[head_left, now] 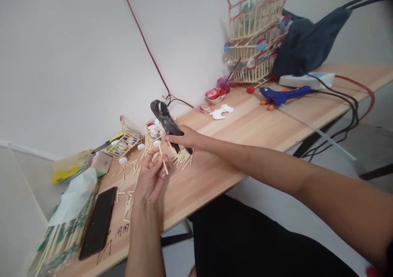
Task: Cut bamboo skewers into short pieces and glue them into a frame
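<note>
My left hand (152, 172) pinches a short, thin wooden stick (164, 164) between thumb and fingers, tilted above the table. Just beyond it, my right hand (188, 138) is closed around a black hand cutter (167, 119), its rounded head pointing up and away from me. Under the cutter lies a pile of cut sticks (181, 157). Longer sticks (149, 145) lean beside white bottle caps (157, 143). More short pieces (129, 205) are scattered to the left of my left hand.
A phone (98, 223) and bagged sticks (63, 238) lie at the left. Small stick carts (127, 140) stand by the wall. Further right are a red paint bowl (215, 95), stacked stick baskets (256, 35), a blue glue gun (284, 95), a power strip (307, 80) and cables.
</note>
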`<state>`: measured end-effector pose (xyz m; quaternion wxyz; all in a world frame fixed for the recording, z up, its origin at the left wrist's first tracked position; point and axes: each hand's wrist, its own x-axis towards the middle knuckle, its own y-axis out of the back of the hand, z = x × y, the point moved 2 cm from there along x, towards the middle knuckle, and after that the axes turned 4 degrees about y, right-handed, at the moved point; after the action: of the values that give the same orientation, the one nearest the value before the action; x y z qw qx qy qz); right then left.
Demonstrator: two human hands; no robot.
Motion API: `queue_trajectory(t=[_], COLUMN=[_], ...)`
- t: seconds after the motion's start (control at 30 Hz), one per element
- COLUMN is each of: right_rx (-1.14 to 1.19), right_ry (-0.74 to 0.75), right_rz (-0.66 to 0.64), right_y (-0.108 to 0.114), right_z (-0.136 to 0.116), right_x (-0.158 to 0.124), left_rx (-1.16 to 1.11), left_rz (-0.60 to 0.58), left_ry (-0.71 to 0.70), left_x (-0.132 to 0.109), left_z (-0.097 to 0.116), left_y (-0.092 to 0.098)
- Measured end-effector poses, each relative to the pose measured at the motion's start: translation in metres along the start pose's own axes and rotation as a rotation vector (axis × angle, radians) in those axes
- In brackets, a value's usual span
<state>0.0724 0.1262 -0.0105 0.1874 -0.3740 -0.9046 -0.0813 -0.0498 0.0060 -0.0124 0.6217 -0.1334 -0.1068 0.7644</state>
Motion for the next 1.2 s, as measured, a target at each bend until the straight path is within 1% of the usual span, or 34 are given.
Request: queue_trajectory(t=[0.17,0.33,0.47,0.6,0.67,0.87,1.03,1.1,1.2], right_rx=[-0.071,-0.167,-0.254,-0.267,-0.265,-0.167,-0.114,-0.102,-0.110], right_ry=[-0.012,-0.034,-0.003,0.009,0.012,-0.058,-0.032,-0.013,0.016], right_rz=[0.009,0.008,0.014,-0.015,-0.001,0.094,0.103,0.100,0.111], right_y=[-0.001,-0.003,-0.002,0.000,0.001,0.007,0.003,0.001,-0.002], right_z=[0.001,0.006,0.007,0.006,0.006,0.002,0.002,0.004,0.009], right_x=[0.000,0.000,0.000,0.000,0.001,0.002,0.000,0.000,0.000], left_rx=[-0.028,-0.032,-0.003,0.045,0.068,0.128,0.102,0.075,0.019], left_rz=[0.115,0.177,0.169,0.163,0.170,0.161,0.124,0.135,0.195], left_ry=[-0.074,-0.023,-0.026,-0.056,-0.051,0.039,0.061,0.037,-0.002], left_x=[0.010,0.017,0.020,0.022,0.020,0.004,0.002,0.005,0.010], left_z=[-0.006,-0.012,-0.013,-0.011,-0.011,-0.016,-0.019,-0.019,-0.020], left_y=[0.003,-0.003,-0.010,-0.011,-0.010,-0.011,-0.017,-0.018,-0.020])
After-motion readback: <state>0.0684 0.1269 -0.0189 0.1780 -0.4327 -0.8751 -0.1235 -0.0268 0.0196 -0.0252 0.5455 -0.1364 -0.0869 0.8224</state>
